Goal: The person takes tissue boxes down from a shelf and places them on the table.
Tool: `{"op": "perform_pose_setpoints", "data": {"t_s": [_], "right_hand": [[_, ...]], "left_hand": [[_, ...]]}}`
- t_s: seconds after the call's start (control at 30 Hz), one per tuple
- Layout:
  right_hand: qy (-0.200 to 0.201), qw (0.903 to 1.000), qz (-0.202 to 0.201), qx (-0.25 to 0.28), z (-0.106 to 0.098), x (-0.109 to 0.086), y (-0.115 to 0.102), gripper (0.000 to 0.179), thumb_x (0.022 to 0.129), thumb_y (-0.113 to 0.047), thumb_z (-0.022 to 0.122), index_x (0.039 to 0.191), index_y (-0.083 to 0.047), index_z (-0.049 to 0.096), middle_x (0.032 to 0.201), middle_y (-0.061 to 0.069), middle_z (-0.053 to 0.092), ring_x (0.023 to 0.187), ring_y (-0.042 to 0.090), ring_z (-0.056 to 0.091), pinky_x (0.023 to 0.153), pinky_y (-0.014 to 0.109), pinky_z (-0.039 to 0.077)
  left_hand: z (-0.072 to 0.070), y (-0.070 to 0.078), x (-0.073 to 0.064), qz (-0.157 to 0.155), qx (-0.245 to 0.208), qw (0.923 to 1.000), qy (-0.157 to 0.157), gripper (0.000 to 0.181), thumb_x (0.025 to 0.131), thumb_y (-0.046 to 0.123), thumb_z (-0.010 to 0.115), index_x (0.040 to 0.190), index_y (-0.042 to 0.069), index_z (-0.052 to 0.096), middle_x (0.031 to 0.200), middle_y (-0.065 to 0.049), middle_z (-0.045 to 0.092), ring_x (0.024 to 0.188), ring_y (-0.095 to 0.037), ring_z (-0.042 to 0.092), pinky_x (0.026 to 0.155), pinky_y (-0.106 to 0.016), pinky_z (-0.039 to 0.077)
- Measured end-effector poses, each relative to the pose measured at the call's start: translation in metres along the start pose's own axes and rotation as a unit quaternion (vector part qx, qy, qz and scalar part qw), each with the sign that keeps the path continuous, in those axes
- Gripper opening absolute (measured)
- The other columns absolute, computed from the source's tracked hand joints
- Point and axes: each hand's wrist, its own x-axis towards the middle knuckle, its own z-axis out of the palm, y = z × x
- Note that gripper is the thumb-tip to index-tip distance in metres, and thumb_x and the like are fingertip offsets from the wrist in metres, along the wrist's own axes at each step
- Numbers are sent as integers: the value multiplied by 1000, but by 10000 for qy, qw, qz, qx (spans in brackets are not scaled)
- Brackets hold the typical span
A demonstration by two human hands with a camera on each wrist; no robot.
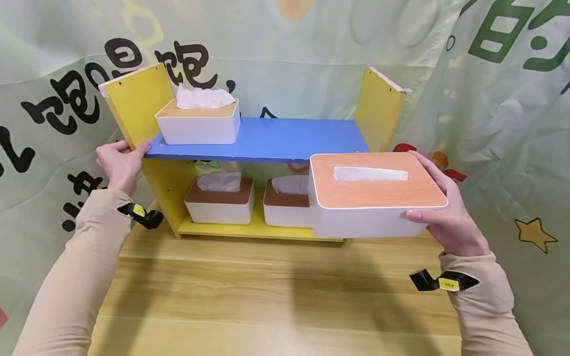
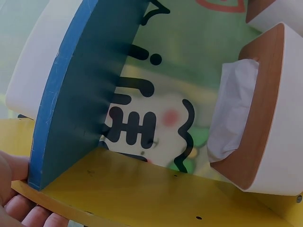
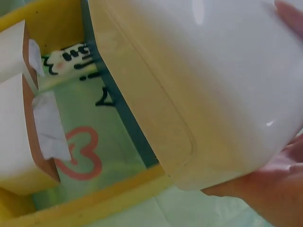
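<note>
My right hand (image 1: 460, 225) grips the right end of a white tissue box (image 1: 365, 221) with a light wood-grain lid, held up in front of the shelf's right half. A low strip of tissue shows in its slot. In the right wrist view the box's white underside (image 3: 222, 94) fills much of the picture. My left hand (image 1: 119, 164) holds the left side of a yellow and blue shelf unit (image 1: 294, 141). Its thumb lies at the blue board's front corner, and its fingers (image 2: 35, 215) curl round the yellow side panel.
Another tissue box (image 1: 198, 129) stands at the left of the blue board. Below, two brown-lidded boxes sit on the yellow bottom board, one at left (image 1: 218, 212) and one (image 1: 287, 215) partly hidden by the held box. The unit stands on a wooden table (image 1: 249, 291) before a printed curtain (image 1: 289, 44).
</note>
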Motion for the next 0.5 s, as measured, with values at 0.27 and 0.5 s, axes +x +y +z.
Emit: {"op": "perform_pose_setpoints", "data": {"t_s": [0.27,0.5], "right_hand": [[-64,9998,-163,-54,-24,-17,10,98,70,21,58,159,-10,28,150,9,40,125,24,41,89,27,50],[-45,9998,-151,-95,-40,-27,20,99,69,20,56,159,-10,27,148,8,43,124,22,43,89,26,49]], "left_hand": [[0,2,-1,-81,-115,9999,4,57,85,23,79,136,6,62,87,19,57,73,10,58,85,-10,51],[1,2,-2,-107,13,9999,-19,57,87,26,78,137,8,61,90,19,56,75,10,57,94,-12,52]]}}
